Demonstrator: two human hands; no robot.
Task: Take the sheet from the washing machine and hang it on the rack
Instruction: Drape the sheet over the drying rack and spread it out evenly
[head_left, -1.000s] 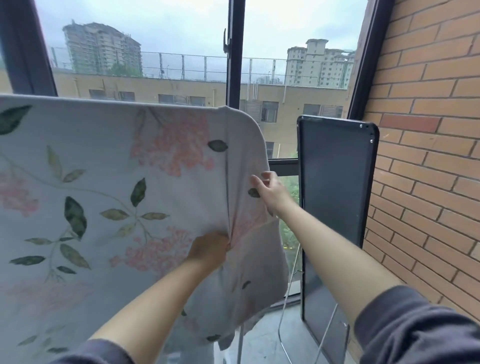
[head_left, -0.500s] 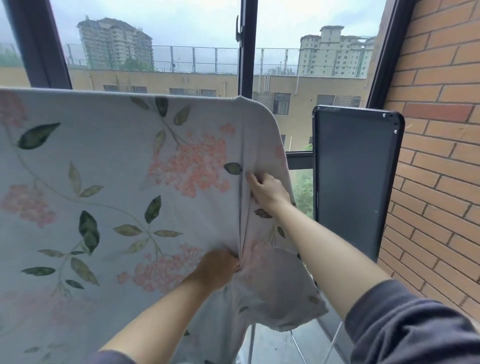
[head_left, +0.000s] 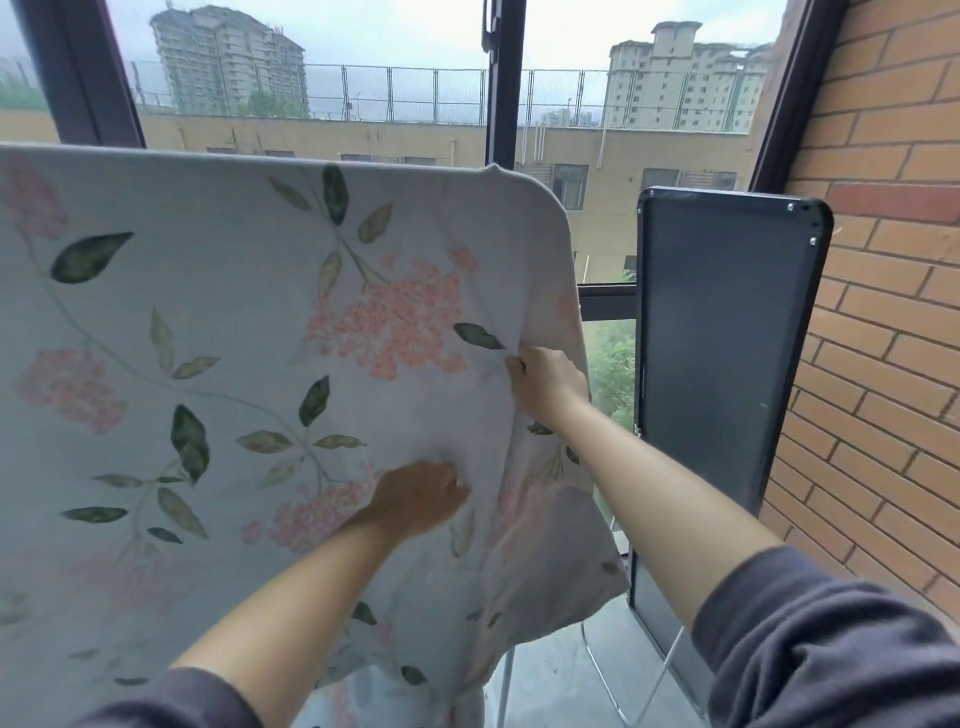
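Observation:
A pale sheet (head_left: 223, 322) printed with pink flower clusters and green leaves hangs draped over the rack, whose top bar is hidden under the cloth. Thin metal rack legs (head_left: 602, 675) show below the sheet's right corner. My left hand (head_left: 421, 496) grips a fold of the sheet low in the middle. My right hand (head_left: 545, 384) pinches the cloth near the sheet's right edge, higher up. Both forearms reach forward, dark sleeves pushed up.
A tall dark panel (head_left: 722, 374) stands upright right of the sheet, against a brick wall (head_left: 883, 338). A large window with dark frames (head_left: 501, 104) is behind the rack. Grey floor (head_left: 556, 691) shows below.
The fold between my hands has been pulled out flatter and the sheet's right part lies smoother. My left hand shifted slightly left along the cloth; the view moved closer.

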